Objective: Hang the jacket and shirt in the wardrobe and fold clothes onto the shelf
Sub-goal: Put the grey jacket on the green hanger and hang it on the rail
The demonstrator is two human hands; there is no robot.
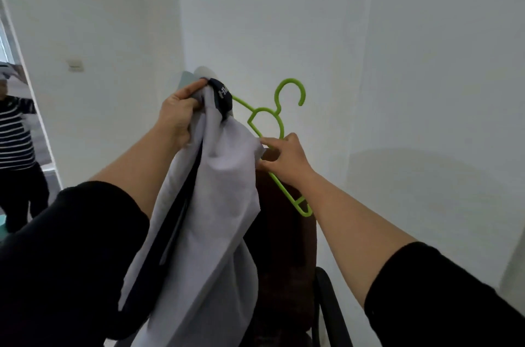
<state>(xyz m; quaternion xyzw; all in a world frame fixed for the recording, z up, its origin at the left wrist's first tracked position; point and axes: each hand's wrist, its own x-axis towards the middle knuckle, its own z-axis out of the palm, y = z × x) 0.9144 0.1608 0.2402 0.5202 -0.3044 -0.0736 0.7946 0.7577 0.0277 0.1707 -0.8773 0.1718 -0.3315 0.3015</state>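
Nearest the camera, sleeves: two black sleeves [71, 238], one on each forearm, pushed up to the elbow.
Left hand [177, 116]: closed; thumb and fingers pinch a bunch of fabric at the collar of the garment and hold it up at mid-frame.
Right hand [284, 157]: partly closed; fingertips [265, 143] pinch the fabric edge of the garment where it meets the lower bar of the hanger. Whether the fingers also clamp the bar itself cannot be told.
Garment [216, 204]: one pale grey jacket or shirt (which of the two cannot be told) with a dark navy collar and a dark navy strip down the front; it hangs from the left hand, between the two forearms, in free folds to the bottom edge of the frame.
Hanger [279, 119]: one, bright green plastic, tilted; hook uppermost and to the right, one arm running under the collar, the other arm pointing down past the right wrist.
Chair [284, 255]: one, dark brown back, directly behind the garment; one black armrest [331, 307] at lower right.
Walls [397, 48]: white, meeting in a corner behind the hanger; one light switch [75, 65] on the left wall.
Doorway, far left: one second person in a striped top [14, 142], partly cut off by the frame edge.
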